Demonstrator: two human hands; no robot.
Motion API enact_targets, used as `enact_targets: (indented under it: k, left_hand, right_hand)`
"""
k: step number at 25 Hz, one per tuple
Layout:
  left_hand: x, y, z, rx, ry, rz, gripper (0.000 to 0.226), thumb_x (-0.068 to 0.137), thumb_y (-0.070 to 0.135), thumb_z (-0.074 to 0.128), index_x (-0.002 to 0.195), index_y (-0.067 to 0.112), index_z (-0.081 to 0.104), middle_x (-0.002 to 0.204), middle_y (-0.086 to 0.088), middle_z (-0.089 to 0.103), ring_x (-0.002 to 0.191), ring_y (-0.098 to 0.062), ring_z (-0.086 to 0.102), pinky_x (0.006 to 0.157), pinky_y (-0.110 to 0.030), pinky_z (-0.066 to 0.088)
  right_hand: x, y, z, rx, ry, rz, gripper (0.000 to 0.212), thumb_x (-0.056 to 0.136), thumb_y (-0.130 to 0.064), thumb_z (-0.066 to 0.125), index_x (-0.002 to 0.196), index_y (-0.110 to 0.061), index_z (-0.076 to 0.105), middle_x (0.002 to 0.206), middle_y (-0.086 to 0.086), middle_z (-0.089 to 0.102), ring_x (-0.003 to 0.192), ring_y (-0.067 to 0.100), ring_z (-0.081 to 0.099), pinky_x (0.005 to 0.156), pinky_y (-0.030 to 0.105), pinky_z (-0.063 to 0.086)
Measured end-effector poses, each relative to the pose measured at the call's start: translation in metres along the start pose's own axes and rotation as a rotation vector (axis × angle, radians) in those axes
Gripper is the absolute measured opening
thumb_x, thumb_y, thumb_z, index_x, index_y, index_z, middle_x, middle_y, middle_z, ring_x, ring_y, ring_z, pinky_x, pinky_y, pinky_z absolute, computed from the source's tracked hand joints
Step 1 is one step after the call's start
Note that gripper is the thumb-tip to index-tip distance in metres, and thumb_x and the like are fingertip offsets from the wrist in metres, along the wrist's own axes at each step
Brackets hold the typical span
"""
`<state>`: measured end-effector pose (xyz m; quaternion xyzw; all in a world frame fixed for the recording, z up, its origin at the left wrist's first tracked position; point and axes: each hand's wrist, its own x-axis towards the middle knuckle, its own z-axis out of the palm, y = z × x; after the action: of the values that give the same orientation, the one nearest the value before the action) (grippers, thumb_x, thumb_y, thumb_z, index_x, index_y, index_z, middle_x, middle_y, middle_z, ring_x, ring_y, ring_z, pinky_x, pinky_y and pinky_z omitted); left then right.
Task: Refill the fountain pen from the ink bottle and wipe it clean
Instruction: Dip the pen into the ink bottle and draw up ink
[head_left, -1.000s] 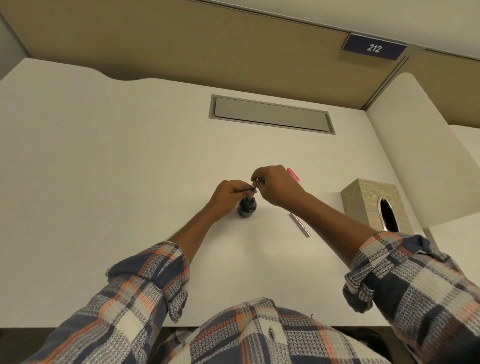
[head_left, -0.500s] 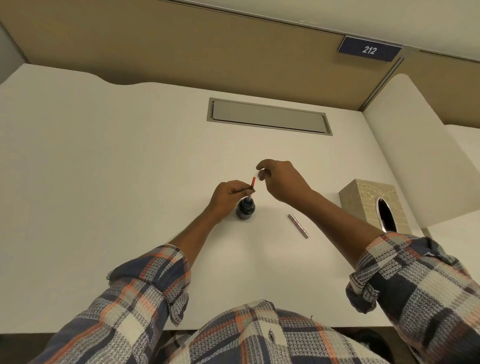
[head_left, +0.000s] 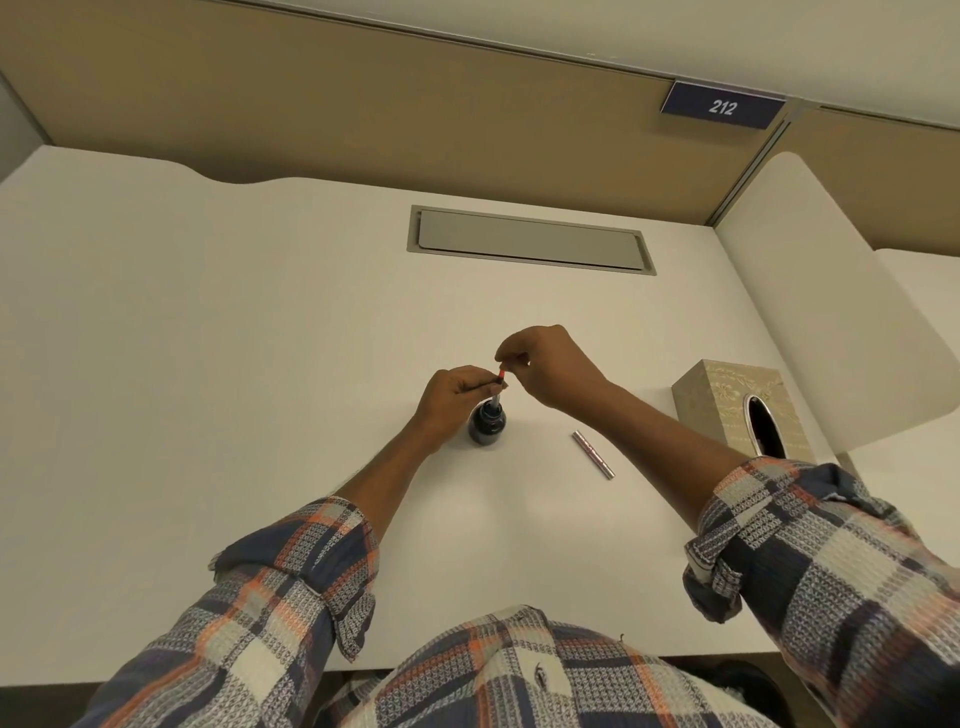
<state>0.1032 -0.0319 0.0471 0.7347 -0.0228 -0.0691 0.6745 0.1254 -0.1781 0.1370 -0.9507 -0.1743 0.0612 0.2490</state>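
Note:
A small dark ink bottle (head_left: 487, 424) stands on the white desk (head_left: 208, 364) near its middle. The pen's front section (head_left: 497, 395) stands upright with its lower end in the bottle's mouth and a red knob at its top. My left hand (head_left: 453, 397) pinches that section just above the bottle. My right hand (head_left: 545, 366) hovers at the red tip, thumb and forefinger pinched together right beside it; whether they touch it I cannot tell. A slim metallic pen barrel (head_left: 593, 453) lies loose on the desk to the right of the bottle.
A beige patterned tissue box (head_left: 727, 402) with an oval slot stands at the right. A grey cable hatch (head_left: 530, 240) is set into the desk further back. Tan partition walls rise behind, and a white divider (head_left: 841, 322) closes off the right side.
My right hand let go of the pen's top and lifted away half a second ago, and has now come back down to the red tip. The left hand and bottle stayed put.

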Motion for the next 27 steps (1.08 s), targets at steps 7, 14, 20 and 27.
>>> enact_targets:
  k: [7,14,20,27]
  left_hand:
    - [0.0001,-0.0004,-0.0014,-0.074,-0.006,-0.022,0.023,0.085,0.002,0.062,0.106,0.004,0.069,0.106,-0.003,0.069,0.089,0.007,0.063,0.082,-0.008,0.045]
    - [0.0017,-0.0008,-0.0019,-0.069,-0.023,-0.038,0.02,0.085,0.001,0.061,0.103,0.003,0.07,0.101,-0.005,0.07,0.086,0.006,0.064,0.079,-0.008,0.046]
    - [0.0034,-0.0021,-0.0022,-0.032,-0.043,-0.022,0.02,0.086,0.002,0.06,0.103,0.001,0.07,0.104,-0.008,0.07,0.087,0.005,0.064,0.081,-0.009,0.046]
    - [0.002,-0.0052,-0.0035,-0.025,-0.057,-0.03,0.019,0.085,0.003,0.061,0.102,0.001,0.07,0.103,-0.008,0.07,0.087,0.004,0.064,0.083,-0.01,0.047]
  right_hand:
    - [0.0005,0.0014,0.0033,-0.046,0.03,-0.012,0.019,0.085,-0.002,0.053,0.089,-0.003,0.073,0.086,0.013,0.073,0.079,0.027,0.064,0.072,0.036,0.053]
    - [-0.0007,0.0014,0.0044,-0.048,0.008,-0.001,0.018,0.085,-0.003,0.053,0.086,-0.003,0.071,0.084,0.012,0.071,0.077,0.025,0.061,0.068,0.034,0.051]
    - [-0.0014,0.0011,0.0046,-0.047,0.007,0.017,0.018,0.086,-0.001,0.053,0.088,-0.003,0.07,0.088,0.013,0.07,0.081,0.028,0.063,0.071,0.038,0.053]
    - [-0.0024,-0.0002,0.0052,-0.078,0.009,0.023,0.018,0.086,0.0,0.052,0.087,-0.004,0.07,0.09,0.011,0.07,0.083,0.026,0.061,0.055,0.022,0.037]
